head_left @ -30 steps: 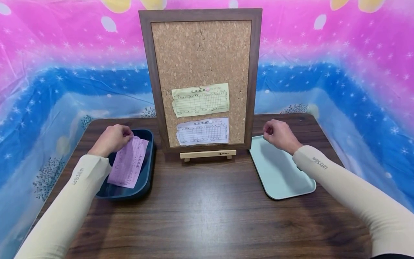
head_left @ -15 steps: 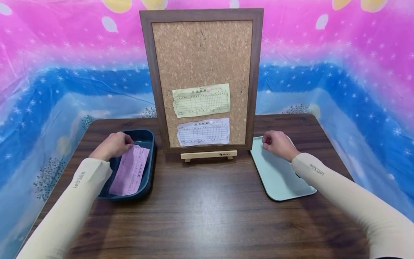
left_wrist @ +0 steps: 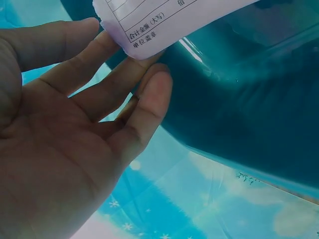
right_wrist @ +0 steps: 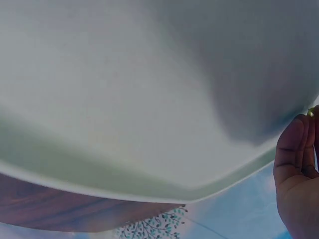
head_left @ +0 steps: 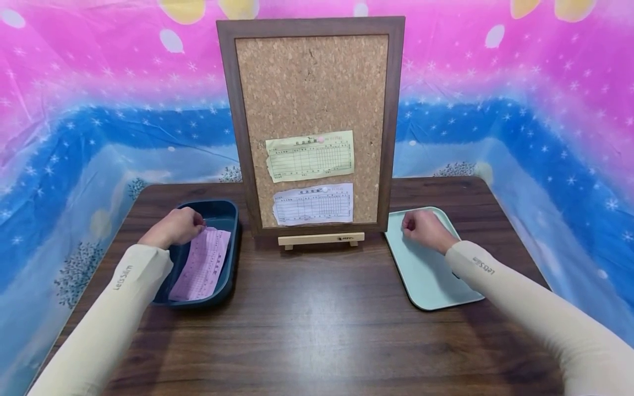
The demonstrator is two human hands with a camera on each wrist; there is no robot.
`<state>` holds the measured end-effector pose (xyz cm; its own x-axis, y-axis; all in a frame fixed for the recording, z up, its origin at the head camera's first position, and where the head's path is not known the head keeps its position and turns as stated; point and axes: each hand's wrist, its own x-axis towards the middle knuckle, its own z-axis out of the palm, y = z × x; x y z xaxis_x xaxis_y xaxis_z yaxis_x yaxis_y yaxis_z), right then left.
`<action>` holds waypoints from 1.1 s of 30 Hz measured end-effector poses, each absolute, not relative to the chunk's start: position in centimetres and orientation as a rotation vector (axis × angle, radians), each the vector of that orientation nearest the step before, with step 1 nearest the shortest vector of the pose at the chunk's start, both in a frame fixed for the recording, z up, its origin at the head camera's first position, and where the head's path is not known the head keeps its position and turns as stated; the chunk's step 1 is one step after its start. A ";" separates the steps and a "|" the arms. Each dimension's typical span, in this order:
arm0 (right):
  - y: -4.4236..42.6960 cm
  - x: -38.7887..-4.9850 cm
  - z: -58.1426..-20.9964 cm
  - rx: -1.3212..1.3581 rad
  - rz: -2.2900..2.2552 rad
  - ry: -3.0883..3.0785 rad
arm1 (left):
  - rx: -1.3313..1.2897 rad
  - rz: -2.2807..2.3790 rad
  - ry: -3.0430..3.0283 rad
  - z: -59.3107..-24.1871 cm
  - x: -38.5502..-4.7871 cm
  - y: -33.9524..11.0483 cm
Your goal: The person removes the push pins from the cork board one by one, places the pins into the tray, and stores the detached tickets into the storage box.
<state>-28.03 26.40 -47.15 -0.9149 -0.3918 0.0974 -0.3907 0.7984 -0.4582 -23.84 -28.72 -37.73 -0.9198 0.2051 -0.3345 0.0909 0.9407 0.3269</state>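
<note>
My left hand (head_left: 174, 228) is over the dark blue bin (head_left: 229, 275). A pink printed receipt (head_left: 204, 267) slants down into the bin below that hand. In the left wrist view, the receipt's torn corner (left_wrist: 142, 42) lies against my loosely extended fingertips, with the thumb beside its edge rather than across it. Above the pale green tray (head_left: 436, 289) is my right hand (head_left: 430, 231), its fingers curled. Its fingertips pinch a small, shiny, yellow pin-like piece (right_wrist: 311, 113), mostly hidden, in the right wrist view.
Between bin and tray, a framed cork board (head_left: 317, 82) stands on a small wooden easel (head_left: 322, 240). A yellow receipt (head_left: 311, 159) and a white one (head_left: 313, 208) hang there from a pink pin (head_left: 321, 139) and a white pin (head_left: 324, 190). The wooden table (head_left: 317, 330) extends in front.
The pink receipt has gone lower into the bin as my left hand came down. My right hand has dropped closer to the tray.
</note>
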 end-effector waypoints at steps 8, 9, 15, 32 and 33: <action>26.4 -27.7 -47.6 -0.637 -0.781 2.966 | 0.288 0.395 2.672 -38.0 -23.9 -28.9; 26.5 -27.7 -47.6 -0.639 -0.773 2.972 | 0.285 0.399 2.673 -38.0 -23.9 -29.0; 26.7 -27.6 -47.2 -0.648 -0.752 2.982 | 0.244 0.388 2.703 -38.0 -24.0 -28.8; 28.6 -28.0 -41.6 -0.609 -0.851 3.132 | 0.223 0.733 2.980 -37.0 -23.3 -28.1; 28.5 -28.0 -41.3 -0.636 -0.862 3.148 | 0.225 0.754 2.997 -36.9 -23.3 -28.0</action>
